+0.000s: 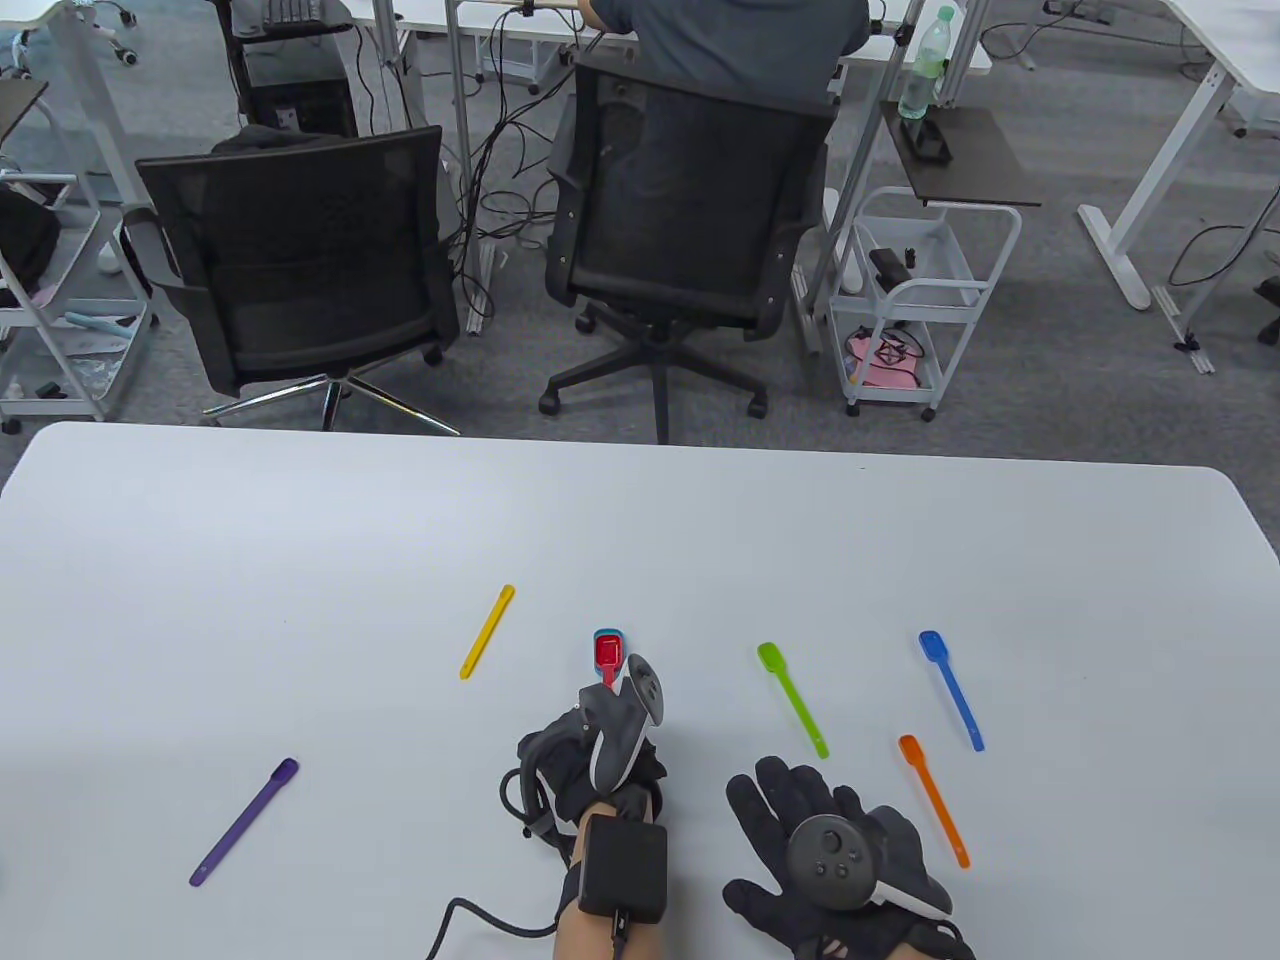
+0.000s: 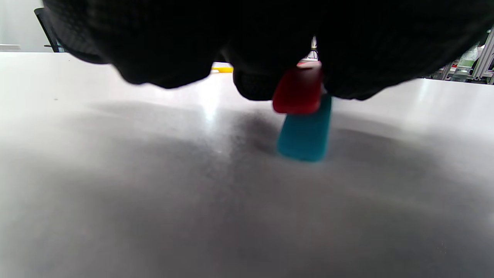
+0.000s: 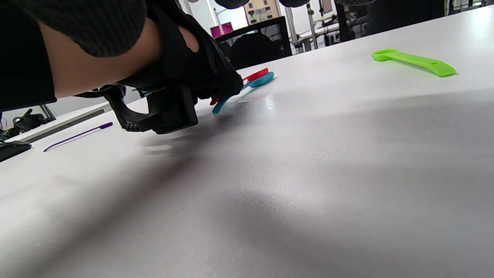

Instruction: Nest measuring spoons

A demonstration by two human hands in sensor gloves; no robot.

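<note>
Table view is showing the left hand [image 1: 590, 755] reaching over the handles of a red spoon [image 1: 608, 655] and a teal spoon [image 1: 607, 635], whose bowls are lying one in the other just beyond the fingers. In the left wrist view the red handle end is sitting above the teal one, with gloved fingers [image 2: 254, 83] curling down around the red handle; they are probably pinching it, though the dark blur is hiding the actual contact. The right hand [image 1: 830, 850] is lying flat and spread on the table [image 1: 300, 520], holding nothing.

Five more spoons are waiting loose: yellow [image 1: 487, 632], purple [image 1: 244, 822], green [image 1: 793, 699], blue [image 1: 951, 690] and orange [image 1: 933, 800], all well apart from the pair.

The likely slip, as I judge it, is the red spoon sitting askew: its handle is riding higher than the teal one, so pressing only at the handle end could tip the red bowl out or slide the teal spoon across the smooth table. The left tracker and wrist are also hiding the pair from above, making misalignment easy to miss.
</note>
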